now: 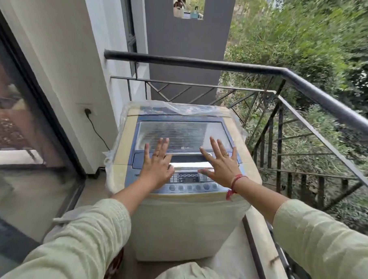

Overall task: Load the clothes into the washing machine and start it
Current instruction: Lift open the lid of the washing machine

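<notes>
Balcony (pixel 92 190): LG washing machine (pixel 185 228), left hand (pixel 158 161), right hand (pixel 220 162) flat over lid (pixel 183 131).

Home balcony: metal railing (pixel 224 66), sliding glass door (pixel 22 111), washing machine (pixel 182 160), trees beyond.

A black metal railing (pixel 203 63) runs across the balcony's far end and turns down the right side, with thin diagonal bars below its top rail. Beyond it, on the right, stand dense green trees (pixel 309 39). A grey wall (pixel 183 40) rises behind the far rail, with a small opening (pixel 189 4) near its top holding blurred objects. On the left is a white wall (pixel 62 49) with a socket (pixel 87 111); a black cable (pixel 97 131) hangs from it. Nearer, a dark-framed glass door (pixel 15 111) reflects the surroundings. The floor (pixel 92 190) is pale.
</notes>
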The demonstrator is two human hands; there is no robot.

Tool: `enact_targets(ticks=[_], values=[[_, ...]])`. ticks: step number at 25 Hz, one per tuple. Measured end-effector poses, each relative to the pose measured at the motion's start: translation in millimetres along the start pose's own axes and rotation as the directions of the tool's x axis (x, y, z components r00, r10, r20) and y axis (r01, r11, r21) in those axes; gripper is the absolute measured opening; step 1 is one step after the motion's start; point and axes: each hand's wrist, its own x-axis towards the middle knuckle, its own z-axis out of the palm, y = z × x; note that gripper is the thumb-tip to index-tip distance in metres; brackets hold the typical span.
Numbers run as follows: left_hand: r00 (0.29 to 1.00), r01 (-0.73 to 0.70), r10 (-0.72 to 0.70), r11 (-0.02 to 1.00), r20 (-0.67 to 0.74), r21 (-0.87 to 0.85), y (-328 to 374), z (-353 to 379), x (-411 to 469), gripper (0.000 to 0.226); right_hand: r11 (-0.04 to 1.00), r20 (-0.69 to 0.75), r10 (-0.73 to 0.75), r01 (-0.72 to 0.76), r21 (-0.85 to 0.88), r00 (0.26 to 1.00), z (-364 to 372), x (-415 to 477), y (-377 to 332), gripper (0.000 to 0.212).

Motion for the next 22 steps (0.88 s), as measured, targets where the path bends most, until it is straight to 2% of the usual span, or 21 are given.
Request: enact_targets(ticks=[2, 4, 7, 11, 13, 15, 17, 19, 22], values=[[0.997, 0.010, -0.015, 0.998, 0.075, 0.068, -2, 5, 1, 0.037, 0.999, 0.119, -0.006, 0.011, -0.042, 0.993, 2, 3, -1, 0.108], [0.990, 0.030, -0.035, 0.999, 0.134, 0.035, -4, 8, 0, 0.036, 0.999, 0.194, 0.022, -0.012, -0.049, 0.981, 6, 6, 0, 0.114], [0.978, 0.055, -0.045, 0.998, 0.204, -0.042, -3, 12, 2, 0.035, 0.997, 0.309, 0.075, -0.062, -0.050, 0.948, 9, 12, -2, 0.086], [0.952, 0.140, -0.093, 0.979, 0.290, -0.145, -2, 12, 12, 0.036, 0.964, 0.426, 0.174, -0.242, 0.110, 0.888, 14, 22, -3, 0.061], [0.944, 0.104, -0.067, 0.990, 0.322, -0.099, -5, 8, 20, 0.049, 0.941, 0.435, 0.199, -0.295, 0.165, 0.878, 15, 30, -5, 0.056], [0.942, 0.044, -0.030, 0.998, 0.334, -0.035, -10, 4, 24, 0.061, 0.955, 0.419, 0.177, -0.258, 0.144, 0.890, 11, 38, -4, 0.061], [0.963, 0.025, -0.013, 0.999, 0.268, -0.042, -14, -5, 25, 0.055, 0.969, 0.355, 0.141, -0.203, 0.143, 0.924, 0, 43, 1, 0.061], [0.990, 0.011, -0.004, 0.999, 0.142, -0.045, -19, -20, 31, 0.042, 0.969, 0.246, 0.132, -0.178, 0.174, 0.960, -18, 48, 11, 0.052], [0.980, -0.094, 0.108, 0.991, -0.167, 0.093, -34, -38, 48, 0.042, 0.966, 0.097, 0.136, -0.154, 0.207, 0.986, -46, 61, 21, 0.043]])
